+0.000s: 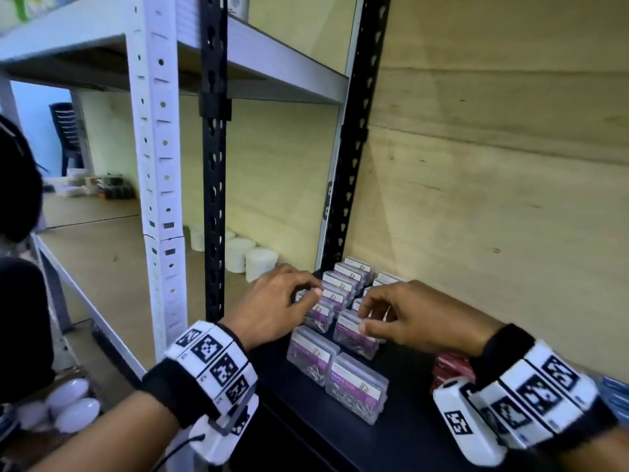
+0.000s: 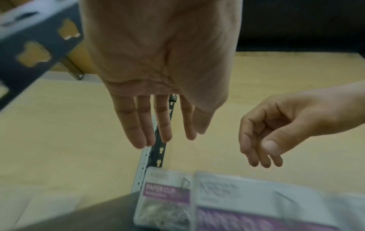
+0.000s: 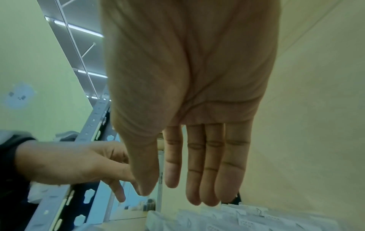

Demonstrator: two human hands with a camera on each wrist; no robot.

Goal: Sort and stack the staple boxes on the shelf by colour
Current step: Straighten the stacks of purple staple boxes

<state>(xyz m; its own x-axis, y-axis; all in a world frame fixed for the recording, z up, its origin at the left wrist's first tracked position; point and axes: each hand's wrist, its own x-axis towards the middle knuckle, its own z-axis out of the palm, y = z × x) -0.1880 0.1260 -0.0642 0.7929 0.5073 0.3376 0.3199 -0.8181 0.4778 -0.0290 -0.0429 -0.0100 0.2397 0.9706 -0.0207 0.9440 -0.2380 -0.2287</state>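
Note:
Two rows of clear boxes with purple labels (image 1: 347, 279) run back along the black shelf (image 1: 391, 437); the labels read "paper clip". My left hand (image 1: 308, 294) hovers over the left row, fingers straight in the left wrist view (image 2: 168, 140), holding nothing. My right hand (image 1: 366, 315) is over one purple box (image 1: 354, 337), thumb close to its top edge; its fingers hang empty (image 3: 187, 195). Two more purple boxes (image 1: 357, 386) stand nearer me. A stack of red boxes (image 1: 451, 367) lies under my right wrist, with blue boxes (image 1: 616, 393) at the far right edge.
A plywood wall (image 1: 493, 165) closes the shelf behind and to the right. A black upright post (image 1: 214, 199) and a white one (image 1: 160, 165) stand left of the boxes. White tubs (image 1: 248, 257) sit on the neighbouring shelf, and white bulbs (image 1: 68, 407) lie below left.

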